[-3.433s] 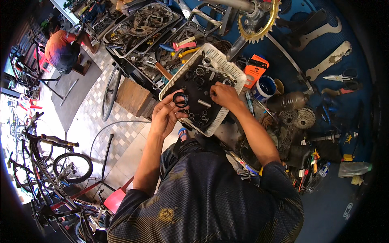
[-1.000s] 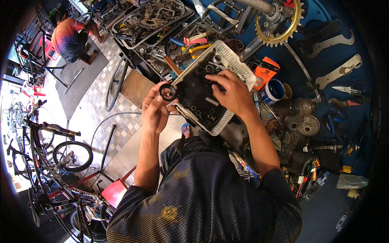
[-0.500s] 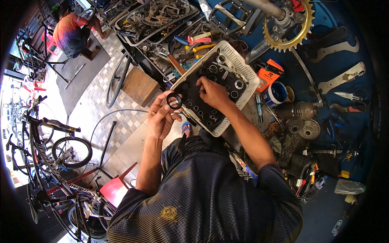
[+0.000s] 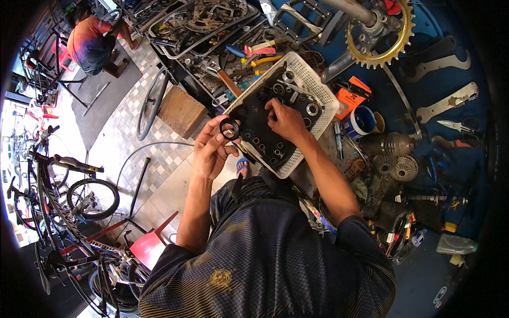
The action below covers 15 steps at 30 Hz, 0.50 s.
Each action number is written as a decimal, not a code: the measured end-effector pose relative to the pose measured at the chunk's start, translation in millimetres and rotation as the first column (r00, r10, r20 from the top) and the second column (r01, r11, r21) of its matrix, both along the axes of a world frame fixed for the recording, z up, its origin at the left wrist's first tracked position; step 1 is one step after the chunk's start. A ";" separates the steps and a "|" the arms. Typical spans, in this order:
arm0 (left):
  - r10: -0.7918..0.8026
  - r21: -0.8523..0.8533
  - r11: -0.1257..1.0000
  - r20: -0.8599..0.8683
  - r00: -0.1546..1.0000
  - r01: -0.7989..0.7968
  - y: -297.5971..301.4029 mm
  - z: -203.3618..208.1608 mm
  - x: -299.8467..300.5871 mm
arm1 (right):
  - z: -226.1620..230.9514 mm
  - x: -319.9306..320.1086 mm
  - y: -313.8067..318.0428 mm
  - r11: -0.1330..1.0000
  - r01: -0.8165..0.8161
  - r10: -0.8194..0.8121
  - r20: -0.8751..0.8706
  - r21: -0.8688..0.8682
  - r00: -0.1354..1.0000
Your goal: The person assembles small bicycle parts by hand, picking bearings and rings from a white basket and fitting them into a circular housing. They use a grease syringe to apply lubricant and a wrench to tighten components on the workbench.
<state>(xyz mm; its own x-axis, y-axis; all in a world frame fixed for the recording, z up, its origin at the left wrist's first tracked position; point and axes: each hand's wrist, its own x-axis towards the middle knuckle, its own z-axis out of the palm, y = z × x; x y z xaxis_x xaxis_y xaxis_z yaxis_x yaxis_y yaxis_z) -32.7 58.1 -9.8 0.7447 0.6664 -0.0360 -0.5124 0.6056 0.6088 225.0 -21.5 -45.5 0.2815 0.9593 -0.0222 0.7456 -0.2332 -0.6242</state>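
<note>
My left hand [image 4: 212,148] holds a black ring-shaped part [image 4: 229,129] between thumb and fingers, just left of a white plastic basket [image 4: 324,95]. The basket is filled with several dark rings, bearings and small metal parts. My right hand [image 4: 286,121] reaches into the middle of the basket, fingers bent down among the parts; whether it grips one I cannot tell. The basket rests tilted on the edge of a cluttered workbench in front of me.
A gold chainring with crank and pedal [image 4: 379,34] hangs above. An orange box [image 4: 352,98], a blue tin [image 4: 362,121], cassette cogs [image 4: 403,168], wrenches [image 4: 448,103] and trays of tools [image 4: 207,26] crowd the bench. A wooden box [image 4: 181,111] and bicycles [image 4: 69,201] stand left; another person [image 4: 90,40] crouches far left.
My left hand kept the black ring and shifted slightly beside the basket. My right hand moved from the basket's near edge up into its middle among the parts.
</note>
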 end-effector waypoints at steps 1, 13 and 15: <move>-0.002 -0.005 1.000 -0.005 1.000 0.002 -0.4 -0.1 0.0 | -0.4 0.8 0.3 1.000 0.010 -0.010 0.018 0.001 1.000; -0.021 0.125 0.992 -0.082 0.996 0.031 -2.2 5.8 0.1 | -1.2 -2.2 16.3 0.987 -0.156 0.149 0.174 0.026 0.973; -0.021 0.212 0.977 -0.090 0.996 0.040 -2.3 8.1 1.7 | -1.1 -1.5 19.3 0.985 -0.174 0.174 0.197 -0.017 0.965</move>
<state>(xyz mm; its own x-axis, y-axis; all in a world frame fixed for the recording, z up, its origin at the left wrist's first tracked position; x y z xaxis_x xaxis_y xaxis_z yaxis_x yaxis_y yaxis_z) -31.0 55.7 -1.7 0.7651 0.6427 0.0391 -0.4354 0.4716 0.7668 223.5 -2.2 -46.6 0.1093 0.9939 0.0177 0.8831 -0.0889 -0.4607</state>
